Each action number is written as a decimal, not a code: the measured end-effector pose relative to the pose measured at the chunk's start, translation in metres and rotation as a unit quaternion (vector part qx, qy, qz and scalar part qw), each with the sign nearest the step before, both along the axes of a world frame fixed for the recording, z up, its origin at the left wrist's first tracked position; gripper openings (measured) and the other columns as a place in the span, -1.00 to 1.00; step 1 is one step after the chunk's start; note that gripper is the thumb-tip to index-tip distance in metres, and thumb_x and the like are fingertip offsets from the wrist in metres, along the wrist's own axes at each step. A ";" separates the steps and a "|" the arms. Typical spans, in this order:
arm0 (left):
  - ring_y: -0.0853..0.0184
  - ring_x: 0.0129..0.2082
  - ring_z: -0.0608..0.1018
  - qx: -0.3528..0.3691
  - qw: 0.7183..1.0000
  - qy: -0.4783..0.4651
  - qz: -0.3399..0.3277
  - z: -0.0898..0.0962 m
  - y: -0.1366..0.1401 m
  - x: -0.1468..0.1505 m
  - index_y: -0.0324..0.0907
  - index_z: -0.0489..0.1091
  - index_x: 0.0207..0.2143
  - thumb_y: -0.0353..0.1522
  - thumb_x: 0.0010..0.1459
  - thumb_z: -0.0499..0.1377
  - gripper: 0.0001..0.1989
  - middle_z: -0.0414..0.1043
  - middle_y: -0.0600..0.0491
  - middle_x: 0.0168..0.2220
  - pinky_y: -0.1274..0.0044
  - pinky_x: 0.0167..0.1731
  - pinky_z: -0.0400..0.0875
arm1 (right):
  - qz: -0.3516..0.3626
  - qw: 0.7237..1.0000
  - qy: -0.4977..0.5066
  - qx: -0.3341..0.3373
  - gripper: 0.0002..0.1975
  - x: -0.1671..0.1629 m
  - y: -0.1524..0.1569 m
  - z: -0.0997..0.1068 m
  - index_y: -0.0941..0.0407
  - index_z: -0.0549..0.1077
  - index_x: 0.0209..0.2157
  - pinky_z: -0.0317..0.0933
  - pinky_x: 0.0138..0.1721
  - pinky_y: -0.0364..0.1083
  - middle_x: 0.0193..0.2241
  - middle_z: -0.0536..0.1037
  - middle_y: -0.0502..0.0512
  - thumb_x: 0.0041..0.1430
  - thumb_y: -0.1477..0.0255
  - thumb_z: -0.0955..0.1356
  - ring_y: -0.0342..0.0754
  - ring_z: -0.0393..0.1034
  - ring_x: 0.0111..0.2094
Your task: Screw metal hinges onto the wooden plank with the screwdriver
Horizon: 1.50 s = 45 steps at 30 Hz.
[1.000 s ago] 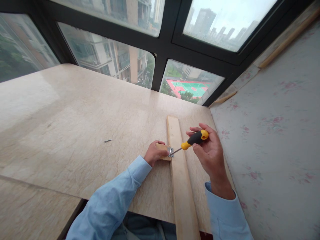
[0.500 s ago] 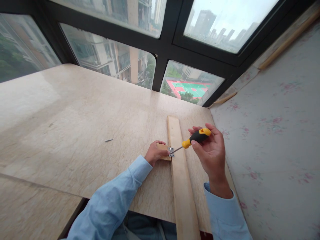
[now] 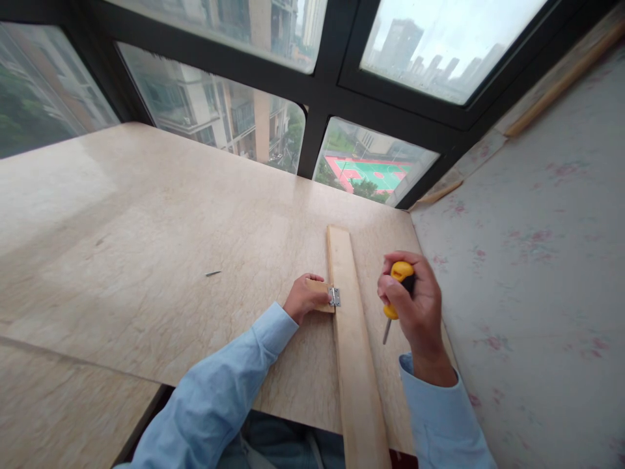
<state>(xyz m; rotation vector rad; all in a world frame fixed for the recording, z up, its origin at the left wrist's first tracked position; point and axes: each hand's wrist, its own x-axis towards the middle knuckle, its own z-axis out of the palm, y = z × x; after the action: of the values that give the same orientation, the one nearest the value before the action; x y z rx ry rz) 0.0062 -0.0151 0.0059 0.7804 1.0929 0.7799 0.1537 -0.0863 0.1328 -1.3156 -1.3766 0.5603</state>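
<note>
My left hand (image 3: 303, 299) grips a small wood block (image 3: 318, 286) at the left side of a long wooden board (image 3: 355, 352). A metal hinge (image 3: 334, 297) spans the joint between block and board, and my left thumb rests close to it. To the right of the board, my right hand (image 3: 415, 293) is closed around the yellow and black handle of a screwdriver (image 3: 402, 271). The screwdriver's shaft points down toward me, apart from the hinge.
A small thin metal piece (image 3: 213, 273) lies on the marble-patterned sill (image 3: 161, 228) to the left. Dark-framed windows (image 3: 322, 98) stand behind, and a flower-papered wall (image 3: 532, 280) closes off the right. The sill's front edge is near my lap.
My right hand has drawn the screwdriver tip off the hinge and turned it, so the shaft now points down toward me. My left hand has stayed on the block.
</note>
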 end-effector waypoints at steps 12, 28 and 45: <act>0.39 -0.52 0.44 -0.004 0.999 0.039 -0.010 0.010 0.001 0.001 -0.24 0.36 -0.32 -0.59 -0.31 0.34 -0.59 0.41 0.12 -0.51 0.59 -0.53 0.31 | 0.054 0.852 -0.403 -0.331 -0.77 -0.006 0.024 -0.057 0.10 0.52 -0.44 0.08 -0.42 -0.14 -0.46 0.61 0.09 0.20 0.27 0.34 -0.05 0.45 -0.41; 0.36 -0.47 0.44 0.017 0.997 0.076 0.006 0.005 -0.001 0.002 -0.27 0.31 -0.16 -0.58 -0.29 0.35 -0.45 0.38 0.10 -0.46 0.59 -0.51 0.33 | 0.079 0.808 -0.481 -0.332 -0.76 -0.018 0.024 -0.062 0.07 0.55 -0.32 0.02 -0.46 -0.13 -0.34 0.66 0.13 0.24 0.42 0.24 -0.02 0.51 -0.35; 0.35 -0.46 0.43 0.011 0.999 0.049 0.011 0.005 -0.001 0.001 -0.26 0.33 -0.18 -0.52 -0.40 0.41 -0.39 0.39 0.09 -0.46 0.55 -0.46 0.33 | 0.098 0.768 -0.545 -0.322 -0.74 -0.019 0.025 -0.059 0.05 0.56 -0.20 0.10 -0.42 -0.11 -0.29 0.66 0.17 0.26 0.40 0.23 0.05 0.55 -0.30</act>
<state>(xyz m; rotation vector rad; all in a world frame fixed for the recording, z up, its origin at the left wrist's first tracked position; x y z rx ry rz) 0.0073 -0.0160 0.0109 0.8339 1.1841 0.7802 0.1348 -0.0616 0.0742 -2.2633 -2.4234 0.4005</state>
